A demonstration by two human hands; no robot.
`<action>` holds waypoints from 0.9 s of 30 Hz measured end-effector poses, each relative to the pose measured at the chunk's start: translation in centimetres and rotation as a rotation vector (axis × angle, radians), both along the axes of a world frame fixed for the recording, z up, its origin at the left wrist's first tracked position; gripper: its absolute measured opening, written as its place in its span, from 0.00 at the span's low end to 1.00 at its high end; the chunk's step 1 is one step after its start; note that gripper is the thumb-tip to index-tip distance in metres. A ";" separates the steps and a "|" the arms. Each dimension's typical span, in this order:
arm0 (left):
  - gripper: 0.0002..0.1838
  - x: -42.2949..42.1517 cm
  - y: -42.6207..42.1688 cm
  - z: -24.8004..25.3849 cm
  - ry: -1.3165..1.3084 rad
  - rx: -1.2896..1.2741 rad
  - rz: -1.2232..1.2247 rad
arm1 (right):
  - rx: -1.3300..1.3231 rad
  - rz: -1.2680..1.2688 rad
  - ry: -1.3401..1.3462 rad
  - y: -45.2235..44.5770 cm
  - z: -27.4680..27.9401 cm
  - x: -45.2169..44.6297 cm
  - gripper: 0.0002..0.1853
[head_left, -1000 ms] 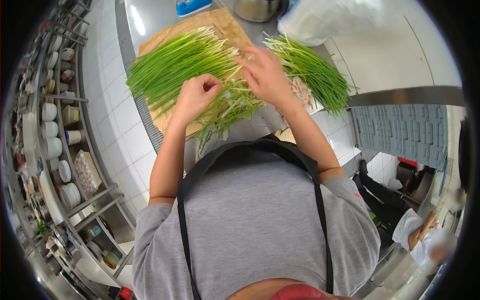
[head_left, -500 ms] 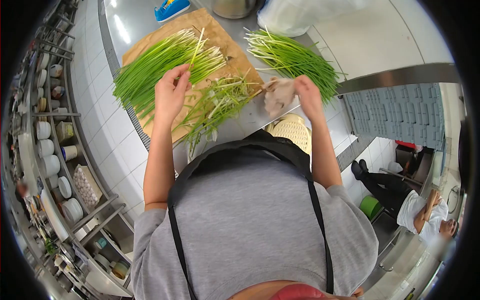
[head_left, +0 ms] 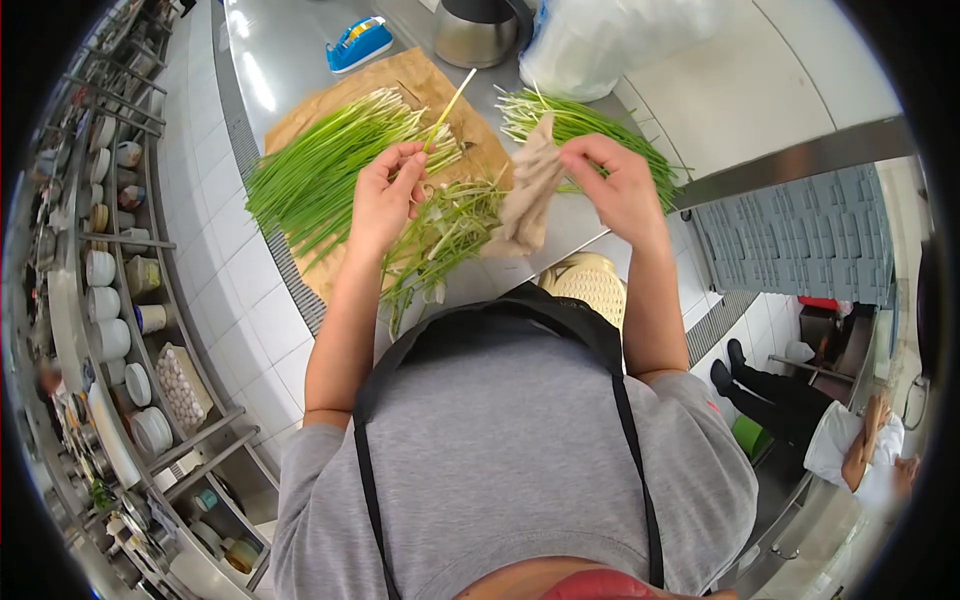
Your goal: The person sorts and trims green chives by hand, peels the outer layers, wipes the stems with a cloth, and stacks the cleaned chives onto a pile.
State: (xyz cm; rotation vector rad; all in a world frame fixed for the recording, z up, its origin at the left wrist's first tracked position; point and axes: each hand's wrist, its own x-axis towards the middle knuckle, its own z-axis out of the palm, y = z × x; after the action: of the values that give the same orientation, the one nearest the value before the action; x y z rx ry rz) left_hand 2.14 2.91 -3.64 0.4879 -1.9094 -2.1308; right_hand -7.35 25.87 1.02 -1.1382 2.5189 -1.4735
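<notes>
My left hand [head_left: 393,195] is closed in a pinch on a thin green onion stalk [head_left: 455,107], its pale end pointing up and away. Below that hand and to its left lies a large pile of green onions [head_left: 325,165] on brown paper [head_left: 290,120]. Wilted trimmings [head_left: 445,235] lie in a loose heap at the paper's near right part. My right hand [head_left: 622,185] pinches a crumpled beige cloth [head_left: 530,190], which hangs down over the counter beside the trimmings. Behind it, a second bunch of green onions [head_left: 585,125] is partly hidden by the cloth and hand.
A blue tape dispenser [head_left: 360,45], a metal jug [head_left: 478,35] and a clear plastic bag [head_left: 575,50] stand toward the back of the steel counter [head_left: 265,50]. A cream woven stool [head_left: 588,285] is near my body. Another person [head_left: 850,440] is at the right.
My right hand has lifted the cloth, which now hangs more stretched out and farther left. My left hand still holds the stalk, now nearer the cloth. The whole view has shifted slightly.
</notes>
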 end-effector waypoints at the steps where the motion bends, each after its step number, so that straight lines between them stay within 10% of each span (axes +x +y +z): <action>1: 0.10 0.1 -0.3 -0.3 0.008 0.021 -0.001 | 0.006 -0.032 -0.200 0.2 0.5 -0.6 0.09; 4: 0.11 0.1 -0.6 -1.0 0.032 0.163 -0.030 | -0.964 0.203 -0.926 -0.9 0.5 -1.7 0.14; 9: 0.09 -0.1 0.5 0.0 0.085 0.193 0.076 | -1.124 0.271 -1.541 -7.1 -9.9 1.8 0.19; 18: 0.06 0.3 0.9 -0.1 0.106 -0.389 0.133 | -1.055 0.108 -1.651 -10.8 -7.5 5.9 0.09; 20: 0.05 0.8 1.2 0.8 0.148 -0.567 0.153 | -0.864 0.189 -1.025 -10.5 -7.7 6.4 0.07; 24: 0.05 2.0 1.8 2.8 0.169 -0.746 0.140 | -0.905 0.112 -1.151 -10.1 -5.3 5.4 0.03; 27: 0.05 3.4 1.7 3.5 0.115 -0.763 0.137 | -0.937 0.358 -0.645 -9.9 -4.5 3.0 0.05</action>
State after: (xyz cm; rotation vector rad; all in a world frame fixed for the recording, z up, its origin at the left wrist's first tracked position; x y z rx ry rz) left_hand 5.49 4.65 -0.16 0.3055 -2.3239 -1.1724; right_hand -4.35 15.96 -3.45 -0.8410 1.1254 -2.4293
